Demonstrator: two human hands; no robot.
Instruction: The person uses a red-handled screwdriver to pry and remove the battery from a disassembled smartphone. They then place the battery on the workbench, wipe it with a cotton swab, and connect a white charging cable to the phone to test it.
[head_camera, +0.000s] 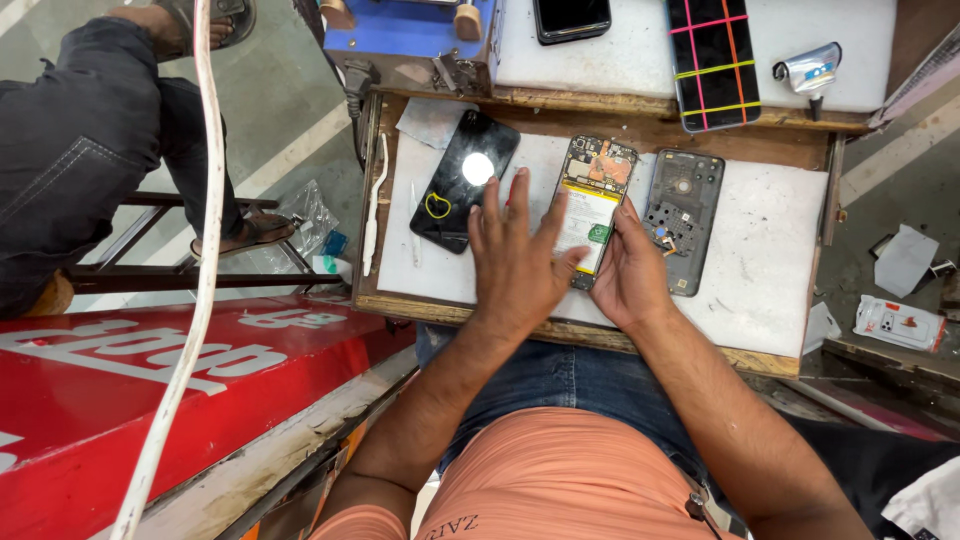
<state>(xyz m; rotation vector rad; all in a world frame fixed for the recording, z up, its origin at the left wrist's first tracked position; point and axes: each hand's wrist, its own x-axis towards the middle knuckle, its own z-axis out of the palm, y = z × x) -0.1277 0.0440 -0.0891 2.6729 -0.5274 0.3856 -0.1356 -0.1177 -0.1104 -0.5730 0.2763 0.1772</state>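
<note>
On the white-matted table (760, 270) at frame centre, the opened phone (592, 205) with exposed battery lies between a black back cover (462, 180) and a dark rear housing (683, 215); left hand (515, 255) open and flat beside it, right hand (628, 275) gripping its lower edge — best to brace low and press evenly.

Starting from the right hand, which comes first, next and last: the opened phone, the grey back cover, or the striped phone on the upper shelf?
From the right hand, in the head view:
1. Opened phone: touching it, just left of the hand.
2. Grey back cover: beside it, just to the right on the white mat.
3. Striped phone: farthest, up on the upper shelf.
</note>
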